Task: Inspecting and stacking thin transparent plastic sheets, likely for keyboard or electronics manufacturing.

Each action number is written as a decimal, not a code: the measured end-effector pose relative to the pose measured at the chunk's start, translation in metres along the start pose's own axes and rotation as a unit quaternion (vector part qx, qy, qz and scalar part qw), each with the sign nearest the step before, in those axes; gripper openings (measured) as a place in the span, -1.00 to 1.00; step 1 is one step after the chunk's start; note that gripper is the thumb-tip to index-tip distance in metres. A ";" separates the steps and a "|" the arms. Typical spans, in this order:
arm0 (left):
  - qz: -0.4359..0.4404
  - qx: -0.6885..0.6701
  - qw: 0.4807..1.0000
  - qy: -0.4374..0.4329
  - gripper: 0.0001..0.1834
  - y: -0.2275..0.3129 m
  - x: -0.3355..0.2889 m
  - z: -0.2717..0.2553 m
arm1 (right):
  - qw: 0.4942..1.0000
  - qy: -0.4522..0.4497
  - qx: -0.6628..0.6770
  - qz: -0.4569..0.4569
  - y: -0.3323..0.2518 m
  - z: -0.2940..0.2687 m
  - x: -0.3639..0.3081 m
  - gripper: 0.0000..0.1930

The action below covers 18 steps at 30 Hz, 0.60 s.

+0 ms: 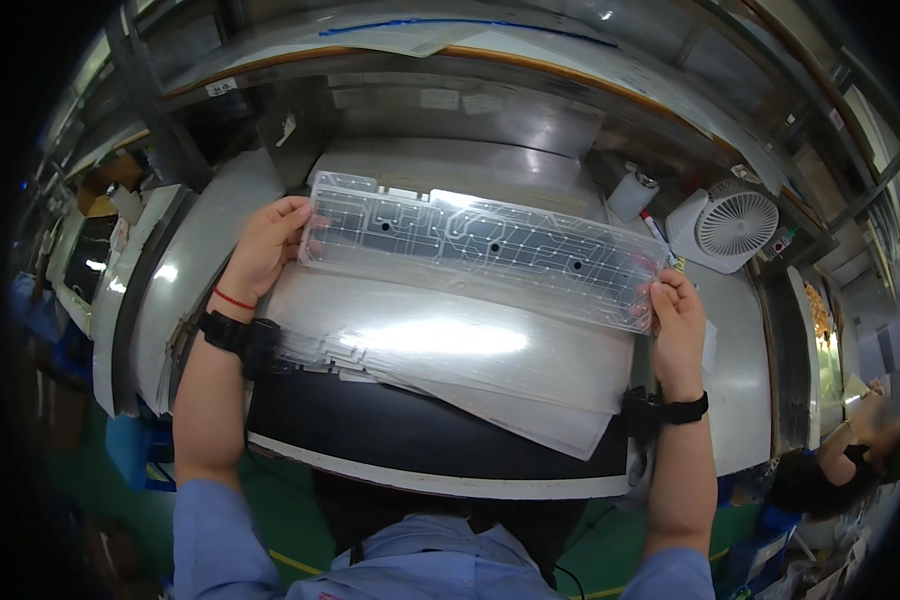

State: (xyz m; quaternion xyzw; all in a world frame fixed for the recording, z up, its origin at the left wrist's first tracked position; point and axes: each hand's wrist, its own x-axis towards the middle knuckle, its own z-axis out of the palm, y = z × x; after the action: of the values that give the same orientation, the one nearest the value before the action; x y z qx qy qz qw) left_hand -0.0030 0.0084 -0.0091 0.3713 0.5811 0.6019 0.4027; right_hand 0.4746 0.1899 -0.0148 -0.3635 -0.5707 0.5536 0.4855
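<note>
A long clear plastic sheet with a printed pattern of fine circuit lines and a few black dots (450,238) is stretched between my hands above the bench. My left hand (270,243) pinches its left end, thumb on top. At the right end, my right hand (675,320) grips the corner between thumb and fingers. Beneath it lies a stack of similar translucent sheets (560,350), its left edges notched and its lowest sheets fanned toward me. The stack rests partly on a black mat (370,425). Glare hides part of its top surface.
A white fan (732,225) stands at the back right, beside a white bottle with a metallic cap (632,192) and a red-capped marker (655,225). Above the back of the bench runs a shelf (530,55). Another person (860,450) is at the far right.
</note>
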 end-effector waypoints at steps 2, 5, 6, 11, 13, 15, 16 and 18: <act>-0.011 -0.004 1.000 -0.002 -0.74 0.001 0.000 -0.001 | 1.000 0.001 0.007 -0.003 0.002 0.000 0.000 -0.84; -0.020 -0.008 1.000 -0.005 -0.72 0.003 0.000 0.000 | 1.000 -0.001 0.007 -0.013 0.006 -0.003 0.003 -0.88; -0.023 -0.013 1.000 -0.008 -0.72 0.003 0.000 0.001 | 1.000 -0.001 0.006 -0.017 0.008 -0.004 0.003 -0.89; -0.019 0.052 0.998 -0.030 -0.68 0.004 -0.003 0.001 | 0.999 0.018 0.000 -0.027 0.007 -0.003 0.003 -0.91; -0.013 0.076 0.996 -0.041 -0.64 0.004 -0.004 0.001 | 0.999 0.021 -0.001 -0.030 0.006 -0.003 0.003 -0.91; -0.005 0.091 0.994 -0.063 -0.60 0.001 -0.004 -0.005 | 0.999 0.019 -0.002 -0.033 0.005 -0.004 0.003 -0.91; -0.007 0.090 0.994 -0.066 -0.62 0.001 -0.004 -0.007 | 0.999 0.021 0.000 -0.033 0.005 -0.003 0.003 -0.91; -0.009 0.089 0.993 -0.073 -0.65 0.001 -0.003 -0.008 | 0.999 0.026 0.005 -0.033 0.003 -0.001 0.003 -0.91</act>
State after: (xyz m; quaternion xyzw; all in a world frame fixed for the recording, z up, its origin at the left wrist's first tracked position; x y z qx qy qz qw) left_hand -0.0095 0.0023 -0.0084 0.4435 0.6049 0.5153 0.4146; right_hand 0.4744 0.1930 -0.0180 -0.3558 -0.5671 0.5305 0.5200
